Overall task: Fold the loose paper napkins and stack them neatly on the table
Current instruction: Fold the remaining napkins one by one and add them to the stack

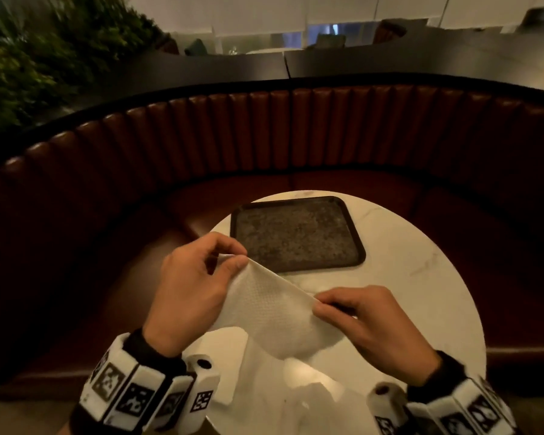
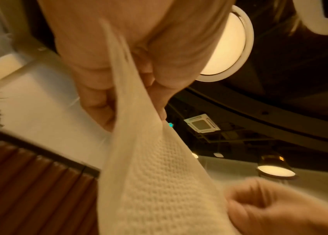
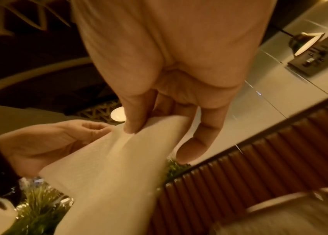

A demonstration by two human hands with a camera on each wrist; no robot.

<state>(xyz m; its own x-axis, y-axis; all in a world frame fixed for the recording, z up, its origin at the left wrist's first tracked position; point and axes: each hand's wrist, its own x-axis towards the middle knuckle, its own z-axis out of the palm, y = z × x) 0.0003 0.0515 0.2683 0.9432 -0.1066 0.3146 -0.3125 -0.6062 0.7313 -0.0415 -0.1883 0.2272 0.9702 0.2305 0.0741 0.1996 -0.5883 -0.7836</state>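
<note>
A white embossed paper napkin hangs in the air above the round white table, stretched between both hands. My left hand pinches its far left corner with thumb and forefinger. My right hand pinches the opposite corner. The napkin shows its dotted texture in the left wrist view, running from my left hand down to my right hand. From the right wrist, my right hand nips the napkin at its edge. More loose white napkins lie rumpled on the table's near side.
A dark rectangular tray with a speckled inside lies on the far half of the table, just beyond my left hand. A curved brown padded bench wraps around the table. Green plants stand behind the bench at left.
</note>
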